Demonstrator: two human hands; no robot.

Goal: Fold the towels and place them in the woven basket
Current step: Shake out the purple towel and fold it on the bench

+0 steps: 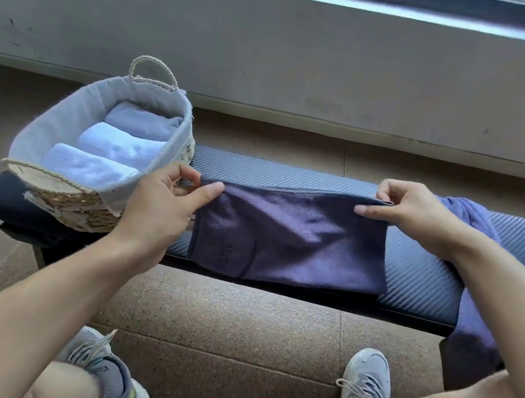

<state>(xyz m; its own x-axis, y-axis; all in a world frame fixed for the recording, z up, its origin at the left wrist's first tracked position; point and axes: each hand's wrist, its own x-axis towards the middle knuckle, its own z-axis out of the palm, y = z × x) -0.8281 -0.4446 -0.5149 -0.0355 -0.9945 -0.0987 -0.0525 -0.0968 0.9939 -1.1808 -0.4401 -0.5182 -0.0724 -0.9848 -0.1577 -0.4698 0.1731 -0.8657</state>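
Observation:
A dark purple towel [293, 235] hangs folded in half above the bench, its doubled top edge stretched between my hands. My left hand [166, 203] pinches the top left corner with thumb and fingers. My right hand [406, 205] pinches the top right corner. The woven basket [79, 203], lined with grey cloth, stands on the left end of the bench. Three rolled towels lie in it: a lilac one [141, 123] at the back and two white ones [117, 146] in front of it.
A low black padded bench [422, 274] runs left to right in front of me. Another purple towel [469, 323] drapes over its right part and hangs down the front. My knees and grey shoes [361, 389] are below, and a concrete wall stands behind the bench.

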